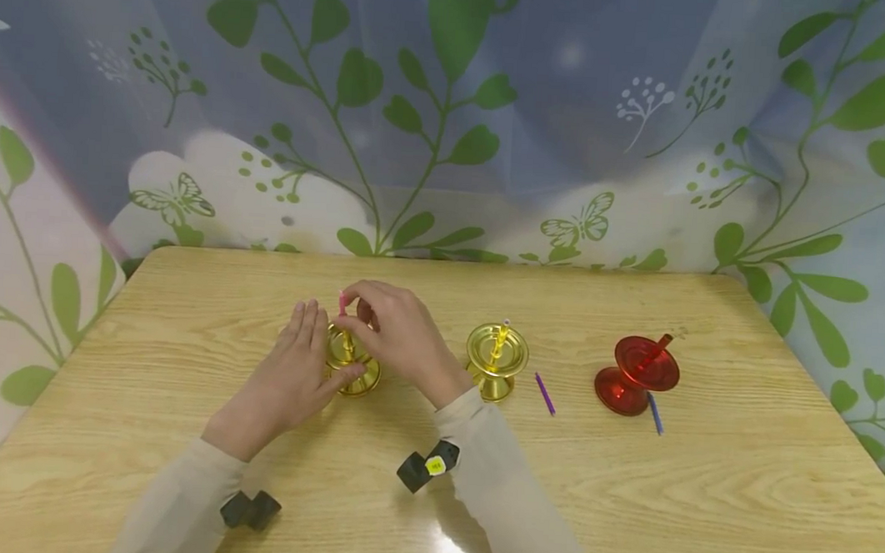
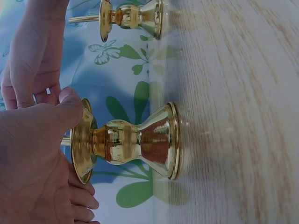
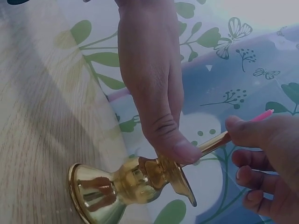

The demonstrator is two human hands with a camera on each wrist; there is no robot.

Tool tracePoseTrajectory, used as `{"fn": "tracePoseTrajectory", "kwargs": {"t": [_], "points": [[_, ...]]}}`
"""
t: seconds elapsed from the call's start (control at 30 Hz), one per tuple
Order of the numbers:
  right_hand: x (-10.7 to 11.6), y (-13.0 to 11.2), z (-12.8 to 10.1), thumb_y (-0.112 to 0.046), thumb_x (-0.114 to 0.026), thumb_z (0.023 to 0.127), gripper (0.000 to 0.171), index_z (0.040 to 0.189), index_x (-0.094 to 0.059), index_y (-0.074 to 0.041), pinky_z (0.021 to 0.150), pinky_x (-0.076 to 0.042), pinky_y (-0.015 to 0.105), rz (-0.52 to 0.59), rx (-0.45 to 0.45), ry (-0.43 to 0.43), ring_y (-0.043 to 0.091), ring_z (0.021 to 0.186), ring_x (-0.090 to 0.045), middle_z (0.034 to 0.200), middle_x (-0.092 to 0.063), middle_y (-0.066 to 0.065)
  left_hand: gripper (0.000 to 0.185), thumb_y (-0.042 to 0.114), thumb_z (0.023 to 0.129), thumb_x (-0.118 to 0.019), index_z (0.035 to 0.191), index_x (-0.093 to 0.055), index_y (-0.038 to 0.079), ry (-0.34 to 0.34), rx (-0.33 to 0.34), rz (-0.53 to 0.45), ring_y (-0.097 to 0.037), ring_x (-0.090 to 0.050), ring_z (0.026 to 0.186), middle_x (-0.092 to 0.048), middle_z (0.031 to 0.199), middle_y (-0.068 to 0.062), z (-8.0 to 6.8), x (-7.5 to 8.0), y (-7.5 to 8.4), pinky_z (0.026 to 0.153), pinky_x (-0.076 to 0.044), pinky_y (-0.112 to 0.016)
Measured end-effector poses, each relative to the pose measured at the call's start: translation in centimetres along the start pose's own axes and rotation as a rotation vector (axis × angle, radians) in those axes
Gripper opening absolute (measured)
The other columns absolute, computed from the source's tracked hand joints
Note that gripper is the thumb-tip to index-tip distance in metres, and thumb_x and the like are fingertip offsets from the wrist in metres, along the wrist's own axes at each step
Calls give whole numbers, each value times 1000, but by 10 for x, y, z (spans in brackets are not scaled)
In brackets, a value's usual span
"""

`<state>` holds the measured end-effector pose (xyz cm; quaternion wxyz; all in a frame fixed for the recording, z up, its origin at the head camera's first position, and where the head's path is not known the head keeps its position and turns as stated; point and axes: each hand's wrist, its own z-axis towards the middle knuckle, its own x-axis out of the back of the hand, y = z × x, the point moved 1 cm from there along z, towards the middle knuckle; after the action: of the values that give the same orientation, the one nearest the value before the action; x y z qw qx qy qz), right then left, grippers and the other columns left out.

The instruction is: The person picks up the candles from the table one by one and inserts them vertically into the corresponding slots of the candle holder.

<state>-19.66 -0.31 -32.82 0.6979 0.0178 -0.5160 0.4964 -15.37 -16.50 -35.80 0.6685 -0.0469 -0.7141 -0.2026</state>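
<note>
At the left of the table a gold candlestick (image 1: pixel 364 383) stands upright on its flared base. My left hand (image 1: pixel 286 385) holds its dish, the thumb on the rim in the left wrist view and the fingers around the far side of the dish (image 2: pixel 83 154). A thin gold tube (image 3: pixel 214 143) rises from the dish. Above it my right hand (image 1: pixel 402 329) pinches a small pink candle (image 3: pixel 262 115) between thumb and forefinger, right at the tube's top end. The other fingers of that hand curl loosely. The candle's lower end is hidden by the fingers.
A second gold candlestick (image 1: pixel 496 364) stands to the right of my right hand. Farther right is a red candlestick (image 1: pixel 646 364). A purple candle (image 1: pixel 545 394) lies between these two, and a blue candle (image 1: pixel 656 413) beside the red base. A patterned curtain (image 1: pixel 449 143) hangs behind the table.
</note>
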Motion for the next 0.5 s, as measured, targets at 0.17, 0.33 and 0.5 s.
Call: {"fn": "tracePoseTrajectory", "kwargs": {"t": [0.17,0.33,0.5], "points": [[2,-1,-4,-24,-69,91,23,107,-66,-8,57,-39,19,-66,-45,-44,11,64,-50,74,-55,-3,94,58,99,-35,143,-13,-22,10,-5,-6,-50,-4,142,-7,150,-40,-1,0,1,114,-14,-56],[2,-2,-11,-27,-68,91,26,109,-64,-8,55,-41,19,-131,-59,-87,8,64,-51,77,-60,-1,94,58,99,-33,143,-14,-22,14,-7,-6,-50,-4,142,-7,150,-40,-1,-1,0,114,-15,-56],[1,0,-19,-30,-67,92,31,112,-63,-6,54,-43,20,-138,-62,-97,8,64,-53,77,-60,-2,94,59,99,-34,143,-13,-22,8,0,-9,-49,-2,142,-5,151,-40,0,-1,-1,115,-13,-56]]}}
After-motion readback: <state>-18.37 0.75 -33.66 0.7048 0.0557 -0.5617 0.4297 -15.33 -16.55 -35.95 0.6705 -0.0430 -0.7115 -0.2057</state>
